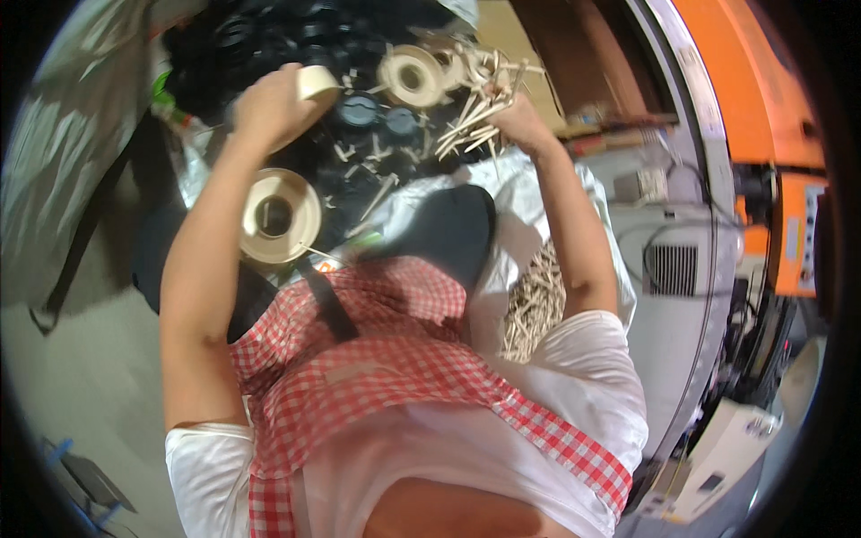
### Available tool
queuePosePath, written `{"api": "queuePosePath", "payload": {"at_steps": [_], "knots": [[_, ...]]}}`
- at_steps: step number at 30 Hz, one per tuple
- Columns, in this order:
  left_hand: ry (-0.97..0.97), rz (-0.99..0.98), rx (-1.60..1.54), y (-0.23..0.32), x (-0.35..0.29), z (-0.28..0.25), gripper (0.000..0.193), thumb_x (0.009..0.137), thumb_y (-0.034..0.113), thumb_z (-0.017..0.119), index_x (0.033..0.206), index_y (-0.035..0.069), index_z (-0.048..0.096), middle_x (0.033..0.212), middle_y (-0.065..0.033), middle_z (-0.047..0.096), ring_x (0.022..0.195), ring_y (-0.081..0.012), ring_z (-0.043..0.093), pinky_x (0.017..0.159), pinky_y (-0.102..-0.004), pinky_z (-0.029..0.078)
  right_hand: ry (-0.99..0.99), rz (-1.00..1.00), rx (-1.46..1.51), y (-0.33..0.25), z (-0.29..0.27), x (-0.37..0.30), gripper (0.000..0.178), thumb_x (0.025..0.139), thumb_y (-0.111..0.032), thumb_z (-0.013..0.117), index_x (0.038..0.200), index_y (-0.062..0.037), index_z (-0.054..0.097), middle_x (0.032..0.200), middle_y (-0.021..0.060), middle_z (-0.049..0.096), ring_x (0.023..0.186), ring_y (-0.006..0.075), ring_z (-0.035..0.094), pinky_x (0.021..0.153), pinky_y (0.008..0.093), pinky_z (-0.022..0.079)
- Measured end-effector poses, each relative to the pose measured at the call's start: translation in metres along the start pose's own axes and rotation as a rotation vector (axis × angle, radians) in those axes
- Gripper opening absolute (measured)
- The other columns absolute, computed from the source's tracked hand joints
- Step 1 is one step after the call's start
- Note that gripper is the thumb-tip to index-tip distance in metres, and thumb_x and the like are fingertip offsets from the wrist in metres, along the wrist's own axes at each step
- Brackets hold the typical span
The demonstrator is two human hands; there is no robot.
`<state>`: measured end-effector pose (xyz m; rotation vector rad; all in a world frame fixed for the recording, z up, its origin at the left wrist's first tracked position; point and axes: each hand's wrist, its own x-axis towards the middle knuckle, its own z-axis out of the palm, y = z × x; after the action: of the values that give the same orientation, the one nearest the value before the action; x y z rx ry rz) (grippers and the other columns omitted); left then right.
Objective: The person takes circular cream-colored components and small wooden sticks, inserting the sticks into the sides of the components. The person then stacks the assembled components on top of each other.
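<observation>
Checked red-and-white apron fills the lower middle, worn over a white shirt; a black strap crosses the apron near its upper left corner; both bare forearms rise from it toward the top of the view.

Left hand is raised high, its fingers curled shut around a small cream tape roll whose rim pokes out at the hand's right side; just below the left forearm lies a larger tape roll, flat, its hole facing up, resting on a dark surface.

Right hand is closed in a fist around a bundle of pale wooden sticks; the sticks fan out to the left and upward from the grip, uneven in length; a third tape roll sits just left of the bundle, touching or nearly touching its tips, I cannot tell which.

Between the two hands lie black round caps with loose short sticks scattered among them; more black parts are heaped behind, at the top.

Under the right forearm a white bag gapes, and a heap of sticks shows inside it beside the elbow; a black cloth lies over the bag's left part.

Orange machine stands at far right, well apart from the hands; grey floor shows at lower left.
</observation>
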<state>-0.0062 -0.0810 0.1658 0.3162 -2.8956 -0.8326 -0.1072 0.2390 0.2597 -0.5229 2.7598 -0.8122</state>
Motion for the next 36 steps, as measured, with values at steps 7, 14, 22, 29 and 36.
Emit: {"api": "queuePosePath", "payload": {"at_steps": [7,14,22,29,36], "knots": [[0.03,0.075,0.011,-0.015,-0.003,0.002,0.056,0.074,0.033,0.063,0.123,0.01,0.05,0.108,-0.0197,0.061,0.1,-0.0359,0.058,0.084,-0.0407,0.047,0.29,0.144,-0.212,0.011,-0.16,-0.163,0.036,0.075,-0.005,0.062,0.11,0.0004,0.053,0.09,0.0069,0.062,0.08,0.0158,0.06,0.073,0.0259,0.05],[-0.016,0.112,-0.001,-0.015,0.001,0.023,0.057,0.076,0.033,0.063,0.127,0.013,0.049,0.111,-0.0185,0.061,0.103,-0.0351,0.058,0.086,-0.0419,0.046,0.159,0.521,-0.374,0.06,-0.14,-0.326,0.055,0.071,-0.009,0.074,0.12,-0.0026,0.049,0.109,0.0156,0.058,0.097,0.0263,0.06,0.084,0.0362,0.049],[0.064,0.107,-0.048,-0.056,-0.004,0.014,0.058,0.075,0.035,0.066,0.126,0.012,0.05,0.109,-0.0193,0.061,0.101,-0.0362,0.059,0.084,-0.0407,0.047,0.046,0.673,-0.675,0.033,-0.109,-0.305,0.05,0.073,-0.026,0.074,0.118,-0.0104,0.059,0.111,0.0177,0.061,0.106,0.0336,0.057,0.088,0.0405,0.044],[0.258,0.038,-0.638,-0.026,-0.001,0.01,0.052,0.078,0.031,0.068,0.118,0.001,0.054,0.106,-0.0154,0.064,0.097,-0.0222,0.062,0.085,-0.0308,0.046,0.03,0.001,-0.376,-0.016,-0.04,-0.213,0.04,0.079,-0.019,0.067,0.115,-0.0051,0.059,0.109,0.0138,0.063,0.098,0.0272,0.061,0.081,0.0358,0.049],[0.406,-0.059,-0.6,-0.051,0.013,0.014,0.056,0.076,0.038,0.067,0.118,0.002,0.054,0.107,-0.0192,0.063,0.1,-0.0284,0.061,0.087,-0.0343,0.045,-0.35,-0.624,-0.09,0.011,0.183,-0.124,0.032,0.077,-0.028,0.064,0.102,-0.0094,0.058,0.092,0.0126,0.061,0.091,0.0316,0.058,0.079,0.0406,0.046]]}}
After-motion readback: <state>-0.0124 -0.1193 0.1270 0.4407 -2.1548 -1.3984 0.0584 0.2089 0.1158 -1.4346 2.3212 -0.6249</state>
